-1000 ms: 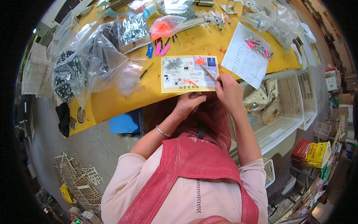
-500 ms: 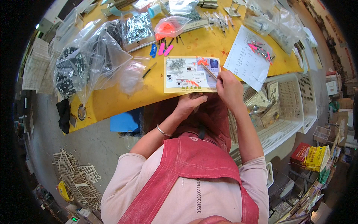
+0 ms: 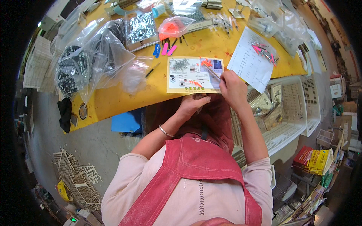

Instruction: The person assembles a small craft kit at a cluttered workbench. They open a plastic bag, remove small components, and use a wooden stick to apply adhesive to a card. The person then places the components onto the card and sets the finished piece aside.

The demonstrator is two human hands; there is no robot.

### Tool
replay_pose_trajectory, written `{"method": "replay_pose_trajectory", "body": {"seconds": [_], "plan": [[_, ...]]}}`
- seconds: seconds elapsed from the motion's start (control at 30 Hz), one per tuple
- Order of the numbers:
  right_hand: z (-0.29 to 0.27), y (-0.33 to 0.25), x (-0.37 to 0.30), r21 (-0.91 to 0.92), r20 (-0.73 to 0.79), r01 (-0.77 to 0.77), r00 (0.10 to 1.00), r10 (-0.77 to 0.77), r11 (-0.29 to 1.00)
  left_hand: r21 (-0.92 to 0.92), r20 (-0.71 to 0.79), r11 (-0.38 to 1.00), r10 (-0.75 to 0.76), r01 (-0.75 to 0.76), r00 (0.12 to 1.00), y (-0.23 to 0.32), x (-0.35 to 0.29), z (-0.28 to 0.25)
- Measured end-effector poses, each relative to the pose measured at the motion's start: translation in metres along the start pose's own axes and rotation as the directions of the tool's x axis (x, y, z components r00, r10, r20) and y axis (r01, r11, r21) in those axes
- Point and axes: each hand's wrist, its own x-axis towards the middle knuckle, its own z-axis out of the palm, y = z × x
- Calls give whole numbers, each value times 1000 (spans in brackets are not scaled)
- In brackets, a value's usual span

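Observation:
In my right hand (image 3: 233, 88), at the near right corner of a printed card (image 3: 172, 90), is a slim metal tool like tweezers (image 3: 212, 73). Its tip reaches a small heap of orange pieces (image 3: 206, 62) on the card. A second group of orange pieces (image 3: 194, 82) lies nearer me, and small grey metal parts like screws (image 3: 180, 64) are heaped at the card's far left. Just below the table edge, my left hand (image 3: 190, 104) is closed with its thumb toward the right. Whatever it holds is mostly hidden.
Large clear bags of dark parts (image 3: 94, 64) cover the yellow table's (image 3: 107, 107) left side. Pink and blue strips (image 3: 164, 49) and a thin black-handled tool (image 3: 152, 70) lie beyond the card. A written sheet (image 3: 244, 56) bears a small bag; white plastic baskets (image 3: 290, 124) stand right.
The whole scene has shifted very slightly in view. Both hands and the metal tool keep nearly the same place over and beside the card.

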Motion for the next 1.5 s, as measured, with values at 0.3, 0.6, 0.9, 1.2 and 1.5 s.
{"method": "replay_pose_trajectory", "body": {"seconds": [0.3,0.6,0.9,1.2,1.5], "plan": [[-2,-2,2,-9,56,17,998,-17,1000,-25,-3,1000,-8,8,1000,9,-2,5],[1,3,6,-11,30,39,999,-38,999,-29,8,999,-17,17,1000,12,-2,7],[-10,0,-11,20,119,122,985,-123,992,-87,20,995,39,-37,999,15,-2,10],[-11,-19,-46,108,149,24,988,-40,994,-116,28,991,76,-73,997,13,-1,12],[-8,-21,-69,151,121,-37,993,18,988,-40,-71,994,103,-106,992,7,-2,16]]}}
